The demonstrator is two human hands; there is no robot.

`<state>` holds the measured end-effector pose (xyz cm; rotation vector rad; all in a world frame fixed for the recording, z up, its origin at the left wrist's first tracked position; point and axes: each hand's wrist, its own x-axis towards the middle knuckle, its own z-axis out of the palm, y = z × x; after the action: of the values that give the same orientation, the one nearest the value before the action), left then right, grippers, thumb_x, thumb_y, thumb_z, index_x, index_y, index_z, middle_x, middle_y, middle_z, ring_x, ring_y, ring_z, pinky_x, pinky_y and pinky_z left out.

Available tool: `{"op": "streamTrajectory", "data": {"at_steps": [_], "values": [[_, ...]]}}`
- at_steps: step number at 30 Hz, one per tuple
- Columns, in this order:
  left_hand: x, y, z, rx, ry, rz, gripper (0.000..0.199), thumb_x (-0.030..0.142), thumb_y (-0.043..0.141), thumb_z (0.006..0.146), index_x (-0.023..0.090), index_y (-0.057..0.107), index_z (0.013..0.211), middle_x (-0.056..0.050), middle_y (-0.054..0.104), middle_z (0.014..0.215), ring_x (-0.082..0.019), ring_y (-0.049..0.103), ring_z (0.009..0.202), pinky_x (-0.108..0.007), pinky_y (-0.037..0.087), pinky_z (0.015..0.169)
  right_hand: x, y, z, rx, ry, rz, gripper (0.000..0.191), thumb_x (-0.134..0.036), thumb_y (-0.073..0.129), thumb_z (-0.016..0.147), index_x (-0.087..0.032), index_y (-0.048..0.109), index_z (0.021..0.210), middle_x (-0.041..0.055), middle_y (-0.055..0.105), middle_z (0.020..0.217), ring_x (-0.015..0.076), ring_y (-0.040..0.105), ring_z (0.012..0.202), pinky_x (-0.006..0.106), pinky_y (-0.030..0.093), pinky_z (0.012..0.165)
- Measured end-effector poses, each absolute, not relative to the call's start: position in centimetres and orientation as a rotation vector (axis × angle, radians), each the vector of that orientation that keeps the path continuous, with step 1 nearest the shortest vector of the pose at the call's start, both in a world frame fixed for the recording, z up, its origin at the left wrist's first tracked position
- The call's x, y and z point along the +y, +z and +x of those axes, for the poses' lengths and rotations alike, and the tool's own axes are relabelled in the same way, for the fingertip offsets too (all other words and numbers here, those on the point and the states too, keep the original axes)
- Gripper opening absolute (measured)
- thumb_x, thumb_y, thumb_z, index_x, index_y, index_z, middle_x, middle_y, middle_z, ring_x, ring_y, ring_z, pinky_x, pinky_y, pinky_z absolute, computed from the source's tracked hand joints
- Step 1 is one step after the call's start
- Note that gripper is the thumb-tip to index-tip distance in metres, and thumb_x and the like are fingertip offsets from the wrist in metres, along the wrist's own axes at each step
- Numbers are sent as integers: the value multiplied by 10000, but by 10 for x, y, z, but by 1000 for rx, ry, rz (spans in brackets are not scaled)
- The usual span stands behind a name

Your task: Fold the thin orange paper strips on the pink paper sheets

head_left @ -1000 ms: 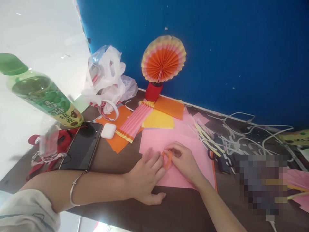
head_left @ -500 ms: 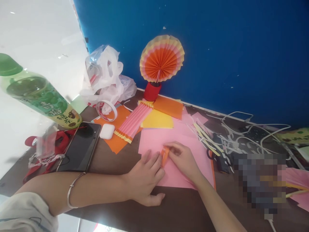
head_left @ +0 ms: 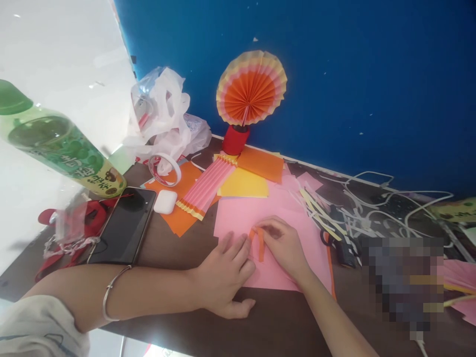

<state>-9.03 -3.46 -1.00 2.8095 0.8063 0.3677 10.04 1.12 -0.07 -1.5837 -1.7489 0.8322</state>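
A narrow orange paper strip (head_left: 261,245) stands bent over the pink paper sheets (head_left: 238,213). My right hand (head_left: 282,245) pinches the strip's upper end between thumb and fingers. My left hand (head_left: 226,277) lies palm down with its fingers apart, the fingertips touching the strip's left part at the paper. Behind the hands are yellow paper (head_left: 243,183), orange paper (head_left: 262,165) and a pleated pink strip with orange and yellow edges (head_left: 208,186).
A round pleated fan (head_left: 251,89) stands in a red holder (head_left: 235,140) by the blue wall. Around lie a phone (head_left: 124,225), white case (head_left: 165,202), tape roll (head_left: 164,169), plastic bags (head_left: 167,114), bottle (head_left: 63,148), paper scraps (head_left: 320,213), scissors (head_left: 344,250) and cables (head_left: 372,183).
The orange strip's right part has moved right, away from the left fingertips, opening a gap in the bend. My right hand has shifted slightly; my left hand has barely moved.
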Motion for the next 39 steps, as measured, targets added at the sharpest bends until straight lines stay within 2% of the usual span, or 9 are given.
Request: {"op": "streamTrajectory", "data": {"at_steps": [17, 22, 27, 32, 39], "values": [[-35, -12, -91, 798, 389, 2816, 548, 563, 368, 778, 84, 518, 999, -270, 407, 1306, -390, 304, 1267, -530, 174, 1025, 12, -1, 99, -1770, 747, -1660, 78, -234, 566, 716, -204, 633, 744, 38, 637, 799, 169, 564, 704, 312, 466, 660], [-36, -13, -91, 779, 415, 2827, 555, 558, 371, 776, 77, 522, 1009, -259, 443, 1272, -392, 321, 1251, -522, 199, 1017, 11, 0, 97, -1756, 804, -1677, 71, -232, 578, 709, -194, 629, 741, 38, 649, 807, 168, 577, 718, 316, 473, 688], [-35, -14, -91, 689, 476, 2843, 508, 537, 373, 778, 95, 551, 953, -205, 540, 1129, -383, 382, 1197, -512, 218, 1012, 10, 1, 97, -1651, 896, -1706, 202, -250, 619, 699, -182, 610, 889, 37, 648, 824, 143, 572, 658, 304, 491, 667], [-33, -15, -91, 645, 522, 2850, 463, 520, 393, 770, 109, 564, 899, -165, 561, 996, -386, 423, 1133, -518, 235, 995, 13, 4, 99, -1760, 909, -1620, 139, -319, 622, 720, -182, 611, 738, 51, 648, 811, 173, 593, 744, 315, 493, 699], [-32, -17, -91, 623, 518, 2842, 442, 506, 397, 777, 114, 558, 901, -156, 543, 966, -389, 371, 1169, -527, 229, 984, 16, 6, 97, -1794, 849, -1594, 163, -355, 610, 732, -193, 616, 717, 47, 634, 792, 177, 593, 733, 324, 496, 689]]}}
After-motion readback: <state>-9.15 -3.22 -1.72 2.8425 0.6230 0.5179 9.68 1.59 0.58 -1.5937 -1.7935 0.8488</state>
